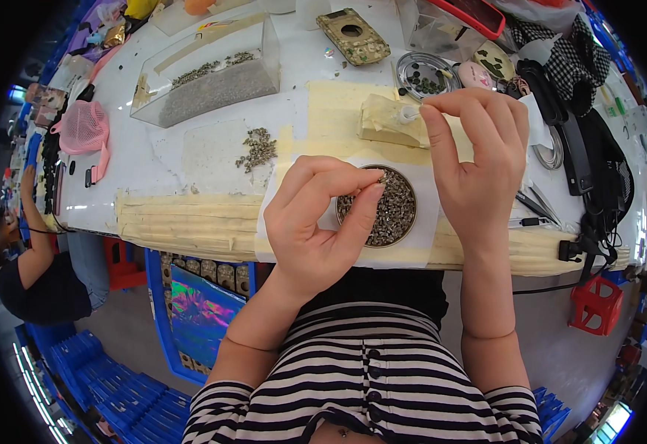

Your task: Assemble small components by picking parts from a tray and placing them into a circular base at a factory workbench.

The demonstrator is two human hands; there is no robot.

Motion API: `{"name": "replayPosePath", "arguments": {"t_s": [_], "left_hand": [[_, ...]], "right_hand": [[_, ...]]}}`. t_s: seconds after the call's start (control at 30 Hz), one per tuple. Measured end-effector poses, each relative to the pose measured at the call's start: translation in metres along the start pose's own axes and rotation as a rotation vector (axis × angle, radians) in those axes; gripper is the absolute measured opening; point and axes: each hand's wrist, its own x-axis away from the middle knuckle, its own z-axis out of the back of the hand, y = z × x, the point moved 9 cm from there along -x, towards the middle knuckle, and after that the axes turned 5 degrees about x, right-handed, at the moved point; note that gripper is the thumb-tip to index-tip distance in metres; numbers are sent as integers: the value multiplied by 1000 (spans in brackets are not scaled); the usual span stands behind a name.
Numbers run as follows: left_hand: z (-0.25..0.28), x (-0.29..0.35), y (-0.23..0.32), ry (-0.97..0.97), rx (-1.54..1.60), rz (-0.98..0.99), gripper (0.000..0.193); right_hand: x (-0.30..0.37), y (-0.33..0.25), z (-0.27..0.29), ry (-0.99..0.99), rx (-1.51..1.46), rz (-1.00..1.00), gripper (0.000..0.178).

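My left hand (312, 226) is over the left rim of a round tin (414, 214) full of small metallic pieces (389, 214). Its thumb and forefinger pinch a tiny light-coloured bit, too small to name. Higher and to the right, my right hand (479, 152) also has thumb and forefinger together; whatever lies between them is too small to make out. Those fingertips are close to a small white round piece (406, 114) on a block wrapped in cream tape (383, 129). White paper (283, 185) lies under the tin.
A clear bin (268, 63) of small pieces and a loose pile (257, 149) lie left. A camouflage-patterned case (353, 37) and round dish (428, 74) are behind; tweezers (542, 201) lie right. Below the table are a blue crate (162, 325) and red stool (596, 305). Another person (49, 281) is at left.
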Motion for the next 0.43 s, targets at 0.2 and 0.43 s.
{"name": "replayPosePath", "arguments": {"t_s": [0.2,0.43], "left_hand": [[-7,15,5,-175,-205,-34,21],[30,19,1,272,-258,-128,22]], "right_hand": [[1,3,11,115,-21,41,17],[8,6,18,112,-27,32,10]]}}
